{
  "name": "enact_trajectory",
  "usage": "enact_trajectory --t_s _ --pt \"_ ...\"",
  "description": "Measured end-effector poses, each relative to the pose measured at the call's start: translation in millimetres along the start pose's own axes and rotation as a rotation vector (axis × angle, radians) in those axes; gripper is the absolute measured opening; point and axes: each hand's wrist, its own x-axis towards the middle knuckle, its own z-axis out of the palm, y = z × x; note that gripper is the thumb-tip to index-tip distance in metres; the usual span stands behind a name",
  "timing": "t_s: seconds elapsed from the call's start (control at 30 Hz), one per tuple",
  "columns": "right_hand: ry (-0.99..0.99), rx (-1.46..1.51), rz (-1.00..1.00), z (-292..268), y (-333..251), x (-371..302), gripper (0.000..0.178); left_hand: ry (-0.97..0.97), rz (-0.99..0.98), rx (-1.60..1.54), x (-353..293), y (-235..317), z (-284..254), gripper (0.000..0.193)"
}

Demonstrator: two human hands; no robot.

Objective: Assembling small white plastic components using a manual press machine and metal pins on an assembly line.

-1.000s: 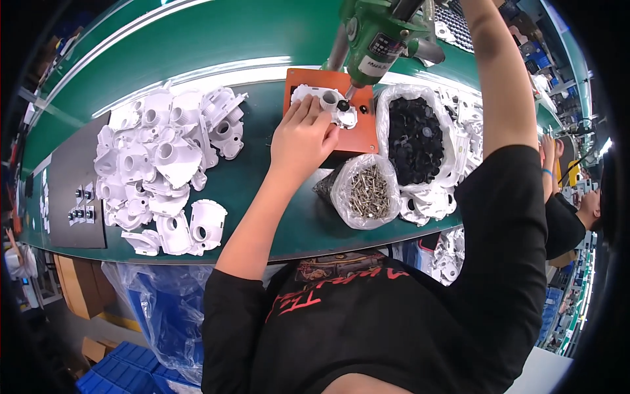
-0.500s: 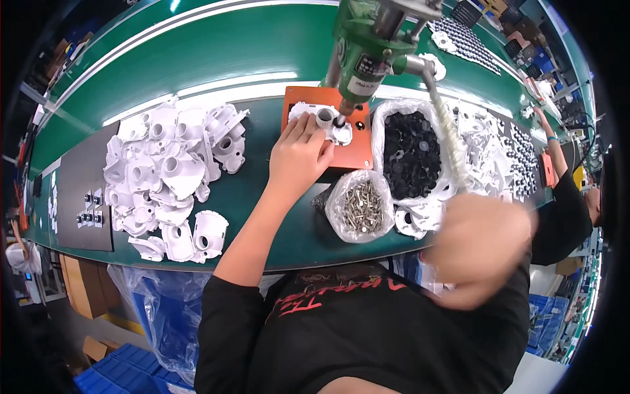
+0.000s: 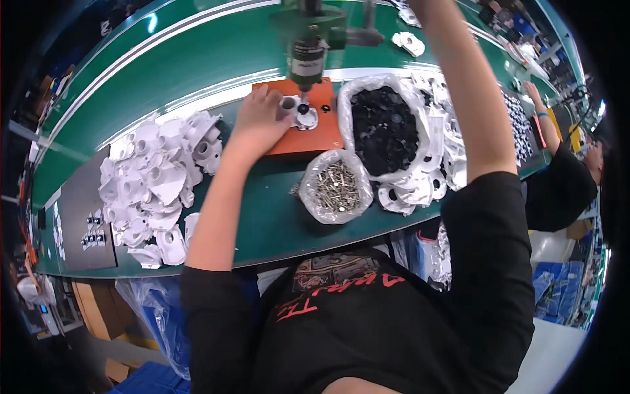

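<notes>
My left hand [image 3: 259, 121] holds a white plastic housing [image 3: 307, 120] at its left side, thumb beside the part's round tube, fingers partly hidden. The housing lies on the orange fixture block [image 3: 282, 141]. Above it stands a green bench press [image 3: 308, 39], its spindle tip down at a small black round piece [image 3: 303, 109] on the housing. My right forearm [image 3: 476, 98] stretches up past the black parts to the top edge, where the hand is cut off. A blurred press arm [image 3: 364, 36] sticks out to the right of the press head.
A heap of white housings [image 3: 154, 171] lies left, beside a dark mat [image 3: 79, 197] with small parts. Bags of screws [image 3: 338, 187] and black round parts [image 3: 384, 131] stand right of the block. More white parts [image 3: 453, 157] lie beyond; a co-worker's arm [image 3: 545, 125] is far right.
My right hand has gone from low right, near my body, up past the top edge. The press lever has swung up from pointing down. My left hand stays at the housing; the view has shifted.
</notes>
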Motion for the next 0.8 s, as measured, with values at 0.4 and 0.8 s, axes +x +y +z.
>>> enact_trajectory --t_s 0.4,0.8 --pt "-0.121 -1.169 0.23 -179 21 -108 0.033 -0.289 -0.058 -0.143 37 -10 -61 0.034" --pt "-0.168 -1.992 0.443 -200 20 -249 0.048 -0.224 -0.383 -0.887 71 -114 -73 0.015"
